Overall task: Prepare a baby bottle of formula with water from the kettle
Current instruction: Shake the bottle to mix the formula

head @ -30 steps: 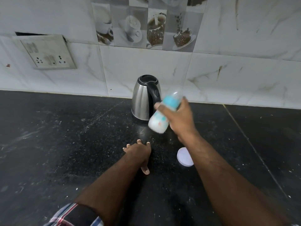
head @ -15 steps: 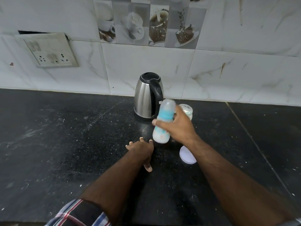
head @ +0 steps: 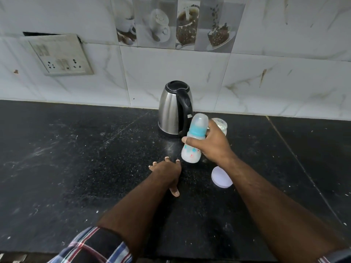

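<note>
Two hands are in view, and only one is working. The right hand (head: pixel 212 147) is wrapped round the middle of the baby bottle (head: pixel 193 139), holding it clear of the black bench (head: pixel 85 158), tilted a little with its cap end leaning up and away, just in front of the steel kettle (head: pixel 173 109). The left hand (head: pixel 167 171) lies with fingers spread and flat on the bench, gripping nothing, near the bottle's base.

The step in hand looks like shaking to mix the formula. To do it well, keep the grip on the body below the collar, make short wrist flicks, and stay off the kettle handle and the small clear jar (head: pixel 220 125) just behind the knuckles. Check that the collar is screwed tight, or milk may leak at the thread.

As for the bottle, it has a clear domed cap, a turquoise collar, and a translucent body with small coloured prints. Its lower part looks milky white, which suggests water and powder are already inside. A round white lid (head: pixel 221 177) lies flat on the bench beside the right forearm.
</note>
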